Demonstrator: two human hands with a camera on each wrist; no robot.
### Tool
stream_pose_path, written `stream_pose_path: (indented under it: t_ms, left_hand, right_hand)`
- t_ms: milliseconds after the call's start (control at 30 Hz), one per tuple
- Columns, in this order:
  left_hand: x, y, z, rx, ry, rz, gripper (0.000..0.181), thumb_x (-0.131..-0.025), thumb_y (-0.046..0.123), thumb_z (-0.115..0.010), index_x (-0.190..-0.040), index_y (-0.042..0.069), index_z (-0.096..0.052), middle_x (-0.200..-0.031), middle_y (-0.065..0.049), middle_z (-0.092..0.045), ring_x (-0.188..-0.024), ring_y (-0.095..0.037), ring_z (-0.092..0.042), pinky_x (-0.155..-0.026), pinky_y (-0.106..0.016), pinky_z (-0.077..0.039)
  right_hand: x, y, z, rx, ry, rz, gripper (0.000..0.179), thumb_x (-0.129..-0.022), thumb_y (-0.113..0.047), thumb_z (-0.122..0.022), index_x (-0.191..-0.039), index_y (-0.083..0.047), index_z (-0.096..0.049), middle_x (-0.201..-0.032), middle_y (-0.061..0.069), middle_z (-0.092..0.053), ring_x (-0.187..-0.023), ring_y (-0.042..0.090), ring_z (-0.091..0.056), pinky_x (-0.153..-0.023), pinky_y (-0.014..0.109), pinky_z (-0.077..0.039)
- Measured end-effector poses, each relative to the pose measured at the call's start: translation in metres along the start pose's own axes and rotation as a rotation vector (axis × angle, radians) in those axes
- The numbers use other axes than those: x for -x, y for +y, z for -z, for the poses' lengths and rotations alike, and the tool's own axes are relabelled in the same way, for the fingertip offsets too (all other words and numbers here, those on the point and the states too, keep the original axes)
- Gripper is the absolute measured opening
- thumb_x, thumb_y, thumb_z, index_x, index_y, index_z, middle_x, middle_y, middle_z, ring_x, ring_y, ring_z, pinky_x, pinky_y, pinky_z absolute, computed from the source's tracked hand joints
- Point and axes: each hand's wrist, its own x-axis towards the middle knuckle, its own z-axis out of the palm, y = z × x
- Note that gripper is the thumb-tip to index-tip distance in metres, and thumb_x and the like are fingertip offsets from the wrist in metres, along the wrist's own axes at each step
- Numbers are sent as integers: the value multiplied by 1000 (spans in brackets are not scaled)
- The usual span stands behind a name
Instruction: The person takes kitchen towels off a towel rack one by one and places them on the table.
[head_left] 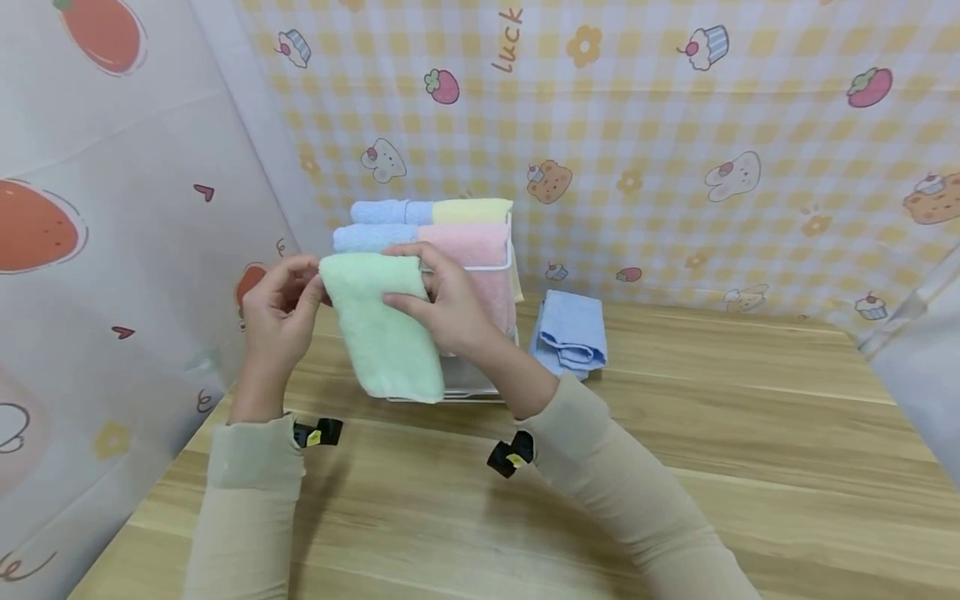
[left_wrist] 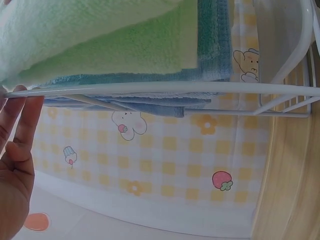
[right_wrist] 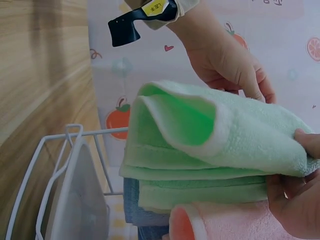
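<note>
A light green towel [head_left: 386,325] hangs folded over the front of a white wire rack [left_wrist: 165,89]. My right hand [head_left: 450,304] grips its upper right end, thumb on the front face and forefinger along the top. At the upper left corner, my left hand [head_left: 281,308] pinches the towel's edge between thumb and fingers; in the left wrist view its fingertips touch the rack's bar. Behind the green towel, a pink towel [head_left: 468,242] and blue towels [head_left: 375,237] hang on the rack, with a yellow towel [head_left: 472,210] at the back.
A folded blue towel [head_left: 573,329] lies on the wooden table [head_left: 712,467] right of the rack. A pale panel [right_wrist: 82,195] stands inside the rack's lower frame. Patterned cloth walls [head_left: 637,125] rise behind and at the left.
</note>
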Motion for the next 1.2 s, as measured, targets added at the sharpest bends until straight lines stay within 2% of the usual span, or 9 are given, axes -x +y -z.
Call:
stream_pose_path:
  t_ms: [200,467,633,700,867,933,1200]
  left_hand:
    - [1,0,0,-18,1,10,15,-95,-1,-61,-104,-12,-63,-88,25,-62,-68,3,-64,-62,-10,-52]
    - [0,3,-1,6,11,28,13,-94,-3,-60,-103,-13,-62,-81,21,-64,-67,5,-64,-61,-10,-51]
    - [0,2,-2,14,12,45,13,-95,-2,-60,-103,-13,-62,-80,20,-65,-66,3,-64,-60,-11,-51]
    - [0,2,-3,14,11,44,13,-95,-2,-60,-103,-12,-62,-80,16,-65,-66,3,-64,-60,-11,-51]
    - [0,0,-4,8,7,35,13,-96,-1,-60,-103,-11,-63,-80,12,-65,-66,3,-65,-60,-10,-51]
    - [0,0,-3,9,8,29,13,-95,-1,-60,-103,-12,-62,-81,15,-65,-66,3,-65,-61,-11,-52]
    - [1,1,-3,28,27,28,12,-94,-4,-60,-102,-13,-62,-81,15,-65,-65,3,-64,-59,-10,-50]
  right_hand:
    - [7,-5,5,39,33,54,45,-91,3,-67,-133,-5,-54,-111,25,-71,-89,28,-74,-69,36,-63]
    - [19,-9,20,-21,69,88,44,-89,7,-65,-131,0,-53,-115,28,-68,-92,28,-73,-71,42,-63]
    - [25,-9,29,-27,85,119,44,-89,9,-64,-131,3,-51,-119,29,-66,-95,31,-72,-74,45,-62]
    - [28,-9,33,-25,92,121,44,-90,9,-63,-131,2,-51,-119,29,-66,-95,31,-72,-75,45,-62]
    - [35,-11,40,-16,126,122,43,-90,8,-64,-130,1,-53,-116,29,-67,-91,21,-72,-76,41,-62]
    - [37,-13,43,-16,139,122,43,-89,7,-65,-130,0,-53,-115,29,-68,-89,17,-72,-76,40,-62]
    - [45,-15,56,-50,188,131,44,-90,7,-65,-131,0,-53,-117,27,-67,-92,16,-71,-77,40,-62]
